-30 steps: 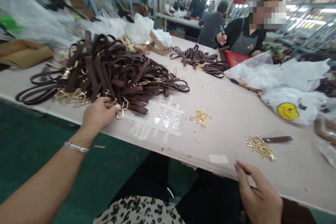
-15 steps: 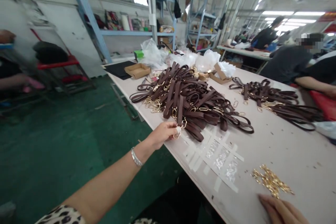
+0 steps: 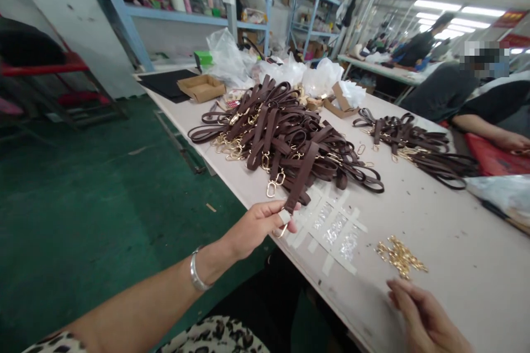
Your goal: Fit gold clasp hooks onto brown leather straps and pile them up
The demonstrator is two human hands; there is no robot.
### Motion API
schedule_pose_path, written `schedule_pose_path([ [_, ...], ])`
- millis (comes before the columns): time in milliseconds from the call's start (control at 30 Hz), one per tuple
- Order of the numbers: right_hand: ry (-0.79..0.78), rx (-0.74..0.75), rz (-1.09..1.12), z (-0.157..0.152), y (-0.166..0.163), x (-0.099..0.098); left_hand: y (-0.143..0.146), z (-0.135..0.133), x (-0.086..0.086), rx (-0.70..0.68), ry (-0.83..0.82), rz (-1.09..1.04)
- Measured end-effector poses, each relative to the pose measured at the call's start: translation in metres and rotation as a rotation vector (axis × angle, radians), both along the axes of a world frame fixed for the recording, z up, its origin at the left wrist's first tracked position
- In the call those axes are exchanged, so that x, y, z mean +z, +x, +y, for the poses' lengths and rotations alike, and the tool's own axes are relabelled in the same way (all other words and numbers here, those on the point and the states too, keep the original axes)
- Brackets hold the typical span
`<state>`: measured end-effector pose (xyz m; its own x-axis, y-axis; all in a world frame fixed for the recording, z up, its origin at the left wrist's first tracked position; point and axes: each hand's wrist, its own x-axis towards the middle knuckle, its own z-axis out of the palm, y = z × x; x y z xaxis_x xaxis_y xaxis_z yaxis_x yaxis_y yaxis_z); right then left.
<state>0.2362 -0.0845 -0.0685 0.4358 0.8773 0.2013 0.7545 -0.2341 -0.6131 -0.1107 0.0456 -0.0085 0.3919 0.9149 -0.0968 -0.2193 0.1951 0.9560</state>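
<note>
Left hand [image 3: 259,226] grip pinched on strap [image 3: 304,174] at clasp [image 3: 281,230] end, near edge of desk [image 3: 414,204]. Looks light, floppy; metal end gives firmest hold. Right hand [image 3: 426,317] fingers apart, empty.

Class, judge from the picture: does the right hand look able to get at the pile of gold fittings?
Probably yes: the right hand lies open just short of the gold fittings, only bare table between. The left hand, gripping a brown strap, is well clear.
</note>
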Motion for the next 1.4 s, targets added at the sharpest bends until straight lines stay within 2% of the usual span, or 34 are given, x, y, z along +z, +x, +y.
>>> schedule_pose_path([
  [133,0.027,-0.068,0.431,-0.012,-0.054,0.015,0.021,-0.017,-0.002,-0.202,-0.176,-0.143],
  [233,0.134,-0.060,0.580,-0.014,-0.088,0.028,0.041,-0.029,-0.006,-0.296,-0.257,-0.205],
  [333,0.244,-0.031,0.679,-0.017,-0.104,0.036,0.059,-0.040,-0.011,-0.310,-0.290,-0.237],
  [433,0.304,-0.004,0.748,-0.022,-0.109,0.038,0.072,-0.049,-0.014,-0.271,-0.287,-0.152],
  [533,0.319,0.019,0.788,-0.026,-0.112,0.036,0.081,-0.054,-0.011,-0.256,-0.338,-0.097],
  [633,0.340,0.022,0.799,-0.028,-0.116,0.032,0.089,-0.057,-0.006,-0.253,-0.384,-0.146],
  [933,0.263,-0.095,0.802,-0.022,-0.125,0.038,0.099,-0.069,-0.007,-0.221,-0.297,-0.205],
  [1100,0.288,-0.077,0.852,-0.019,-0.127,0.039,0.098,-0.070,-0.009,-0.216,-0.225,-0.205],
  [1233,0.317,-0.073,0.866,-0.020,-0.126,0.036,0.096,-0.071,-0.011,-0.255,-0.156,-0.127],
  [1400,0.300,-0.051,0.841,-0.021,-0.124,0.039,0.090,-0.073,-0.010,-0.247,0.086,0.080],
])
